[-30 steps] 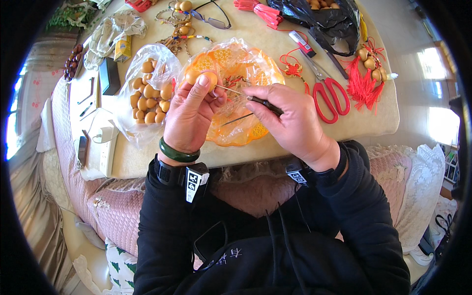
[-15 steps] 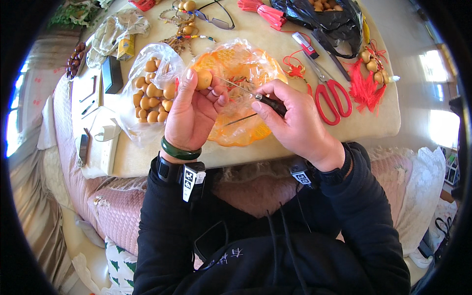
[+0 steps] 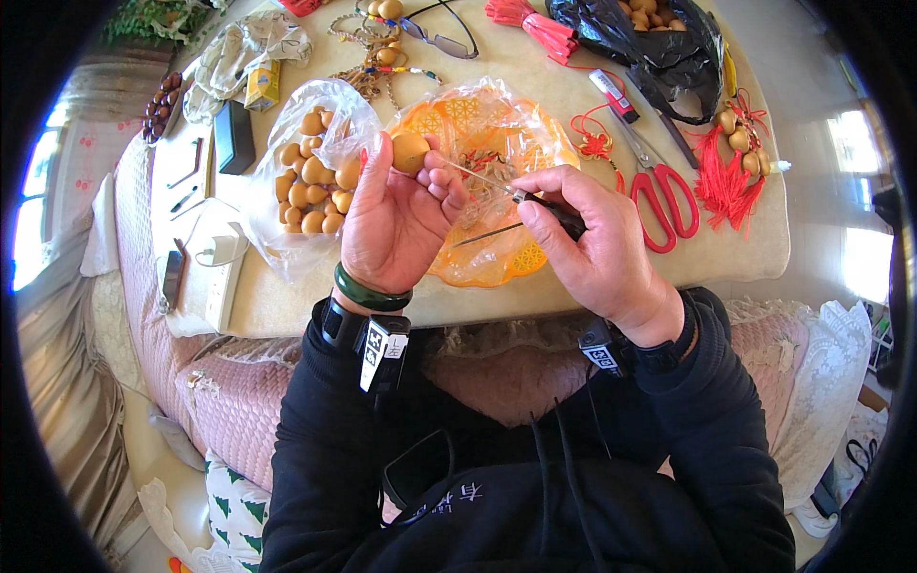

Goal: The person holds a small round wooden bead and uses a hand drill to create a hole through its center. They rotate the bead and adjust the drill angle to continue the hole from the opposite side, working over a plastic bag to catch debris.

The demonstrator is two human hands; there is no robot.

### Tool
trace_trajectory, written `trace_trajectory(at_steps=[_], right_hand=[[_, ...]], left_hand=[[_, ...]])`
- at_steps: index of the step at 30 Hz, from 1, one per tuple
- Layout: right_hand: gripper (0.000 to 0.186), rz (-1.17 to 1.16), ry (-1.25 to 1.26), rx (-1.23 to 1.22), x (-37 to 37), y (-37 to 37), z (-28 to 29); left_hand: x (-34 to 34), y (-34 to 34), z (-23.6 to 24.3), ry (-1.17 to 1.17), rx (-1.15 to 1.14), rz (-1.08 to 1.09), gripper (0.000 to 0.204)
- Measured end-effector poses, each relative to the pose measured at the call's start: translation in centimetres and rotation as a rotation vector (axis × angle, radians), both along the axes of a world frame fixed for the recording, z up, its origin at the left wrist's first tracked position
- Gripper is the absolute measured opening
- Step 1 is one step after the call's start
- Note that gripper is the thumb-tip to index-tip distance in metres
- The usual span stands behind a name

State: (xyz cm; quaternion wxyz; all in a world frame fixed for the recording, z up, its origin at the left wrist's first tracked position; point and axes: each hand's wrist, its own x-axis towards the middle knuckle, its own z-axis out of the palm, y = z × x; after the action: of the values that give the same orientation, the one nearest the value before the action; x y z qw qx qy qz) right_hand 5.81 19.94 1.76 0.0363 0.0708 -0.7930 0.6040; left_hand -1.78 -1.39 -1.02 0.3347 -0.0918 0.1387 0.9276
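The small tan gourd (image 3: 411, 153) is sitting in your left hand (image 3: 394, 224), a little left of the centre in the upper part of the frame. Your left thumb is pressing on its near left side, and the fingers are supporting it from behind; the lower fingers are curling loosely beside it. Your right hand (image 3: 607, 244), right of the centre, is closing its fingers around the dark handle of a thin metal tool (image 3: 485, 179). The shaft is pointing up and left toward the gourd, but I cannot tell whether its tip is touching the surface.

By its look, the gourd is probably weighing very little, and its shell is seeming stiff, not soft. The surface is shining, so it may be slippery and may be turning between your fingertips if the push is coming from one side. A dry shell of this kind may also crack under a sharp point, so it is probably asking for a firm but not hard hold. The best place is the round belly, with thumb and finger opposing each other and leaving the side near the metal free.

Below your hands, the orange tray (image 3: 528, 260) is lying in the centre of the frame, and a clear bag (image 3: 270, 222) is holding similar gourds (image 3: 312, 172) at the upper left.
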Motion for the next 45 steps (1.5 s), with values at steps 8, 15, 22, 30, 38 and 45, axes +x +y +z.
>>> trace_trajectory(at_steps=[8, 15, 22, 30, 38, 45], right_hand=[[0.021, -0.017, 0.103, 0.027, -0.2, -0.1, -0.2], [0.020, -0.038, 0.146, 0.099, -0.4, 0.1, -0.3], [0.020, -0.050, 0.144, 0.099, -0.4, 0.1, -0.3], [0.021, -0.045, 0.137, 0.112, -0.4, 0.1, -0.4], [0.021, -0.050, 0.178, 0.153, -0.4, 0.1, -0.2], [0.020, -0.059, 0.200, 0.109, -0.2, -0.1, -0.4]], left_hand=[[0.3, 0.2, -0.4, 0.064, -0.102, 0.039, 0.043], [0.4, 0.3, -0.4, 0.112, -0.123, 0.023, 0.042], [0.5, 0.5, -0.3, 0.124, -0.189, 0.025, 0.044], [0.8, 0.7, -0.2, 0.147, -0.264, 0.028, 0.041], [1.0, 0.8, 0.1, 0.239, -0.323, 0.036, 0.041], [1.6, 1.4, 0.6, 0.281, -0.368, 0.052, 0.032]])
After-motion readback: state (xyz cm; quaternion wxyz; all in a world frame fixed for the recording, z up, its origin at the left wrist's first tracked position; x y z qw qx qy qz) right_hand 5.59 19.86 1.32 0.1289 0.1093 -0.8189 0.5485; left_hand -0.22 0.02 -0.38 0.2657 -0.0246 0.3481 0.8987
